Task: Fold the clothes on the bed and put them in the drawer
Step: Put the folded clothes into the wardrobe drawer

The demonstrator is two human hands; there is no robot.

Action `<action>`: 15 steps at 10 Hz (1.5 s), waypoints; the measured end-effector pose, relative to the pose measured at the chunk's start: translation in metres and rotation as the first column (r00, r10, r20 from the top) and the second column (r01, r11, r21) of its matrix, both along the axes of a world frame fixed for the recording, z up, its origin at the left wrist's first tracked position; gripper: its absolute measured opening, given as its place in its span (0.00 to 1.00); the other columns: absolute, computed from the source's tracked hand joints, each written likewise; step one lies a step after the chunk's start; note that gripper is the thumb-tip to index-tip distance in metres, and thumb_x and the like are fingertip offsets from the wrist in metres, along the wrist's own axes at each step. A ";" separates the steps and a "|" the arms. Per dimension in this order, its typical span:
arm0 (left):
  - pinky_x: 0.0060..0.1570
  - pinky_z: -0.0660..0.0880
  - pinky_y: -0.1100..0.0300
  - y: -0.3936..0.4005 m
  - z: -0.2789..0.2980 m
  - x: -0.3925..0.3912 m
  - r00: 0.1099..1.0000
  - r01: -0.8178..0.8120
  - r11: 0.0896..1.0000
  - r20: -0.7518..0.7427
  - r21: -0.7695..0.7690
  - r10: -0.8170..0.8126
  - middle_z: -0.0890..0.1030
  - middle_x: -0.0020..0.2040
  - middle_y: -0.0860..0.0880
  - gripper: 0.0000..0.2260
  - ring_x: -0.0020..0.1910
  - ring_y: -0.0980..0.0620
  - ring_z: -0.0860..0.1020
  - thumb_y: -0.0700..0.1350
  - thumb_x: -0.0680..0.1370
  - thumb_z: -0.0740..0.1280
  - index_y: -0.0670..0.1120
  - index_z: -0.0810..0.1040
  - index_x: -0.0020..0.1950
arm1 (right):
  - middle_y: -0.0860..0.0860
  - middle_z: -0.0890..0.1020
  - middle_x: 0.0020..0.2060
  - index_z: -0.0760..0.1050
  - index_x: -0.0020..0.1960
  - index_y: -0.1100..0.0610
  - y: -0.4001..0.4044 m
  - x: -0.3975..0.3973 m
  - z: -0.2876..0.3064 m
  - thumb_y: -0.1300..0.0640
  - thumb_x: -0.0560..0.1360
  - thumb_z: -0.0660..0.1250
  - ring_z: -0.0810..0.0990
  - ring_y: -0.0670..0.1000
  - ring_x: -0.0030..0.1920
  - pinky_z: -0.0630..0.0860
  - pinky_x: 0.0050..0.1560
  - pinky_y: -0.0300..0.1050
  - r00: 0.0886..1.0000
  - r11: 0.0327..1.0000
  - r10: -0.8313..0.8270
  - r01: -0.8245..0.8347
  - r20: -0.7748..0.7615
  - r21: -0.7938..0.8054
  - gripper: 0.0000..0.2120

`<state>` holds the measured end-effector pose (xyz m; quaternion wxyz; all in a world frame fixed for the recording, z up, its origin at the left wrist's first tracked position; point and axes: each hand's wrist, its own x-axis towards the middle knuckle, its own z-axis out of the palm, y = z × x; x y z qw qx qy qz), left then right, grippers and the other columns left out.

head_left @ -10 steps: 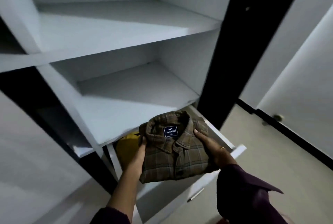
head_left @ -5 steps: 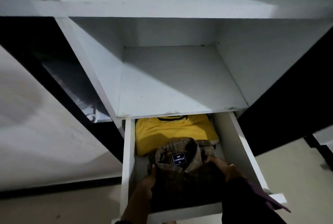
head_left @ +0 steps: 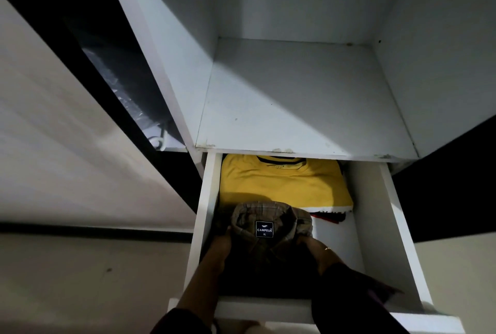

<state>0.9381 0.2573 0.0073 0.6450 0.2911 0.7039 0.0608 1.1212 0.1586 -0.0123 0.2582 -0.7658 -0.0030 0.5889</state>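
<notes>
Hands (head_left: 218, 246) (head_left: 320, 253) have lowered plaid shirt (head_left: 268, 226) deeper into drawer (head_left: 375, 226); fingers stay clamped on it.

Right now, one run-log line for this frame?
phase: placing | plaid shirt: folded, in open drawer, near end | left hand, right hand: gripping its sides | yellow shirt: behind it

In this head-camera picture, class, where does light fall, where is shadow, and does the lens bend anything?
Head view: light crosses the shelf and yellow shirt; the plaid shirt and both hands, left and right, sit in deep shadow; the wide lens splays the drawer walls.
</notes>
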 end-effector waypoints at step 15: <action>0.73 0.48 0.42 0.008 0.046 0.047 0.061 0.890 -0.293 -0.728 0.350 -0.683 0.50 0.78 0.45 0.28 0.76 0.44 0.42 0.59 0.80 0.54 0.46 0.55 0.76 | 0.59 0.78 0.57 0.72 0.62 0.60 0.005 -0.042 0.051 0.48 0.78 0.60 0.75 0.59 0.58 0.71 0.55 0.46 0.699 0.989 -0.144 0.079 0.700 0.124 0.19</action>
